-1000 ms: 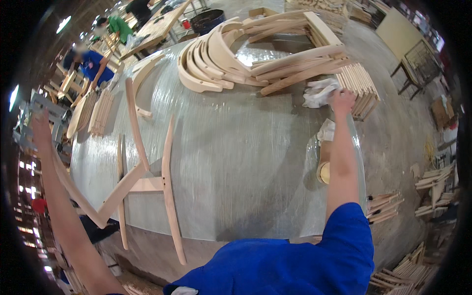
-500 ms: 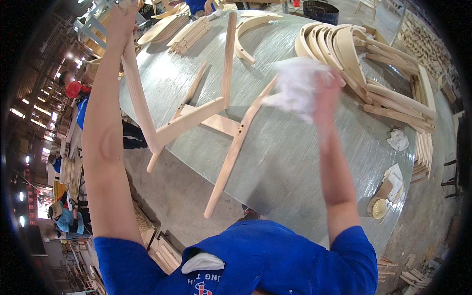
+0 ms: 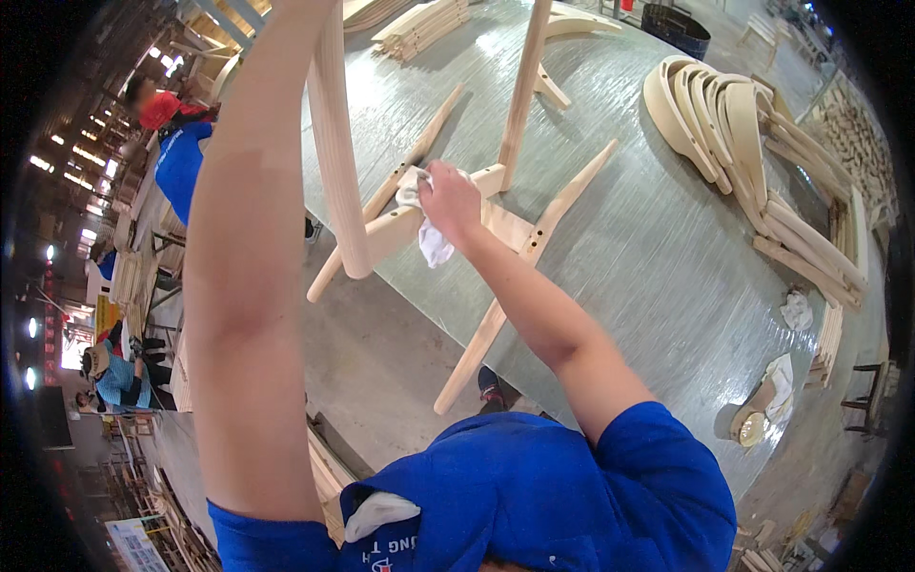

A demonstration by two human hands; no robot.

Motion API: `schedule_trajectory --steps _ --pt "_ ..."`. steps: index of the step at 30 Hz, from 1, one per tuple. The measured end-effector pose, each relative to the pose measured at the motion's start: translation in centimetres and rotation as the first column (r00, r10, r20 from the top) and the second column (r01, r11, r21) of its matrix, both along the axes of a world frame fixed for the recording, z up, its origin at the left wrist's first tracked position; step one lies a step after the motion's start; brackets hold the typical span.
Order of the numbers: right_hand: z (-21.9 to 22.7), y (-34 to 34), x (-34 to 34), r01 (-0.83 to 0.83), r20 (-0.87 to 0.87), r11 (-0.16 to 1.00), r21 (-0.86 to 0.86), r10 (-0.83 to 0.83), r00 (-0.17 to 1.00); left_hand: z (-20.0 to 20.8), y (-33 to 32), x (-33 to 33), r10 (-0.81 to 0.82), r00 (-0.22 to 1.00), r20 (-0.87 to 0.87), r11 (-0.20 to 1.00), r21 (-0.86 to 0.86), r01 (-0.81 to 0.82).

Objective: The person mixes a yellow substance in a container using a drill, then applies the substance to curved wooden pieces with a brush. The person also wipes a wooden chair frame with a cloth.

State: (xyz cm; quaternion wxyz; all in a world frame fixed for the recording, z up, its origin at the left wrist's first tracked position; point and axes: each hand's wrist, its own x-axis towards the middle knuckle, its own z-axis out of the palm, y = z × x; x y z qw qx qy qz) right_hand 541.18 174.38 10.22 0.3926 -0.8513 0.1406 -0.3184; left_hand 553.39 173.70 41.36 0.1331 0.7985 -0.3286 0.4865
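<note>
One wooden frame (image 3: 507,221) overhangs the table (image 3: 658,315), long legs slanting away rightward, uprights cut off above, the right hand (image 3: 453,202) clenching a white cloth (image 3: 437,246) against it, the out-of-view left hand's grip impossible to tell.

Cloth (image 3: 437,244) is wht, frame (image 3: 393,233) lt tan, tbl (image 3: 634,253) grey.

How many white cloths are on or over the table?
3: a cloth in the right hand, a crumpled one near the stacked wood, another beside the bowl; more may be hidden.
</note>
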Motion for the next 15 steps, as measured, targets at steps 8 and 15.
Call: schedule_trajectory --steps 8,15 --pt "1.7 3.3 -1.4 -0.1 0.18 0.993 0.055 0.089 0.98 -0.3 -1.0 -1.1 -0.055 0.978 -0.203 0.981 -0.195 0.014" --pt "1.5 5.6 -2.2 -0.04 0.13 0.983 0.178 0.017 0.991 -0.8 1.0 -2.1 -0.102 0.988 -0.116 0.969 -0.236 0.072"
